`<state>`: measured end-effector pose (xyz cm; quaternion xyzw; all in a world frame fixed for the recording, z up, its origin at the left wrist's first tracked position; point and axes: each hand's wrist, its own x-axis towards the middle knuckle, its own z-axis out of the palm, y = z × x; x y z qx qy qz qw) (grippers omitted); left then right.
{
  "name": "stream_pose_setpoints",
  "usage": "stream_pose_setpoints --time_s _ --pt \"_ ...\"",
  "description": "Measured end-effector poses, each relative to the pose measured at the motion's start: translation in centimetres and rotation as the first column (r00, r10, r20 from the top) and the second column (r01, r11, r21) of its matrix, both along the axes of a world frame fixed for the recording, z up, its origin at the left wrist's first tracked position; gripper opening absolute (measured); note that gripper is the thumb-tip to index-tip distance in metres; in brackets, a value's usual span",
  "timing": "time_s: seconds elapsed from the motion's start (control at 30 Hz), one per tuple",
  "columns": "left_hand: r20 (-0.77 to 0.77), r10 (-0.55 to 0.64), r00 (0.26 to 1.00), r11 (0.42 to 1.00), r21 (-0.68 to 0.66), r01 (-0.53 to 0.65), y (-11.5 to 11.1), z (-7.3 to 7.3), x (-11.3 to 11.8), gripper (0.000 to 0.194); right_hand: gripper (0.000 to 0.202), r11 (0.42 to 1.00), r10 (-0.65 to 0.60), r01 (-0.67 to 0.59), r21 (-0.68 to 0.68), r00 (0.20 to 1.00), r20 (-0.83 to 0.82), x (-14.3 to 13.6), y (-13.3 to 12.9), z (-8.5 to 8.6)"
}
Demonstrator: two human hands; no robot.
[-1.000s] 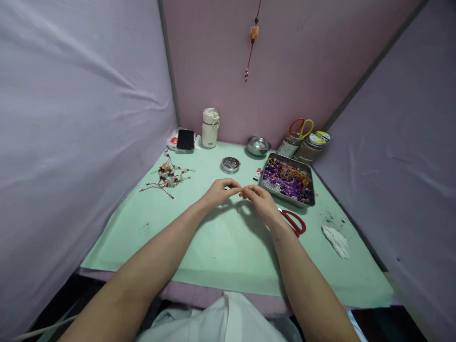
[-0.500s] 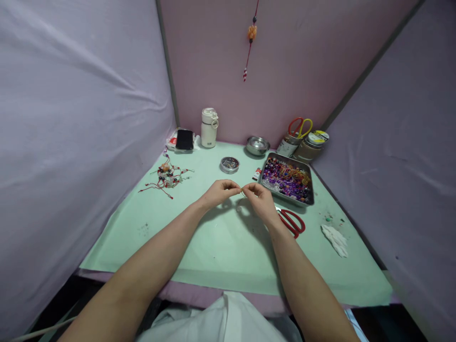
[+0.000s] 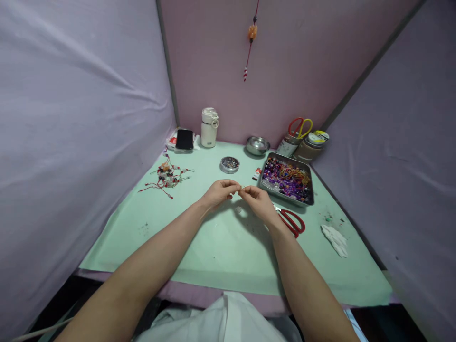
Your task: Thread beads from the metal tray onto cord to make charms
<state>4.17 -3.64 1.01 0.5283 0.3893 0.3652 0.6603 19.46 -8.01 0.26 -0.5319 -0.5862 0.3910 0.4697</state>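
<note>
Over the middle of the table, my left hand [image 3: 221, 194] and my right hand [image 3: 260, 202] meet fingertip to fingertip. Both are closed in a pinch on a thin, pale cord [image 3: 242, 187], of which only a short bit shows between the fingers. Beneath them, a small clear piece [image 3: 238, 209] shows against the green cover; whether it hangs from the cord I cannot tell. Red-handled scissors [image 3: 294, 222] lie just right of my right wrist, their blades partly hidden by it. A metal tray [image 3: 312, 202] full of purple and orange beads and cords stands beyond that hand.
A round dish of small beads [image 3: 230, 165], a steel bowl [image 3: 258, 146] and a white bottle [image 3: 209, 128] stand farther back. Beaded red cords [image 3: 167, 175] and a black phone [image 3: 185, 139] lie left. A white cloth [image 3: 335, 240] lies right. Tall jars [image 3: 309, 148] fill the back corner.
My fingertips have shifted slightly and come closer together, with my right hand moving a little to the left. The cord between them shows differently. Everything else has stayed put.
</note>
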Motion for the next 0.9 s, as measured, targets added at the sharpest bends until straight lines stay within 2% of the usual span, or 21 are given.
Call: stream_pose_setpoints --time_s 0.17,0.37,0.7,0.9 --pt "-0.036 0.015 0.999 0.999 0.035 -0.013 0.28 -0.14 -0.13 0.027 0.026 0.998 -0.05 0.053 0.037 0.995 -0.083 0.33 0.33 -0.2" --pt "-0.034 -0.049 0.998 0.999 0.016 0.05 0.33 -0.09 -0.38 0.029 0.025 0.997 -0.064 0.071 0.038 0.984 -0.165 0.45 0.38 0.19" --pt "-0.035 -0.099 0.994 0.994 -0.053 0.097 -0.02 0.25 -0.48 0.028 0.024 0.996 -0.074 0.078 0.031 0.989 -0.125 0.37 0.2 0.48" --pt "0.019 -0.128 0.992 0.991 -0.045 0.129 0.02 0.42 -0.59 0.026 0.027 0.987 -0.142 0.148 0.055 0.985 -0.094 0.52 0.29 0.49"
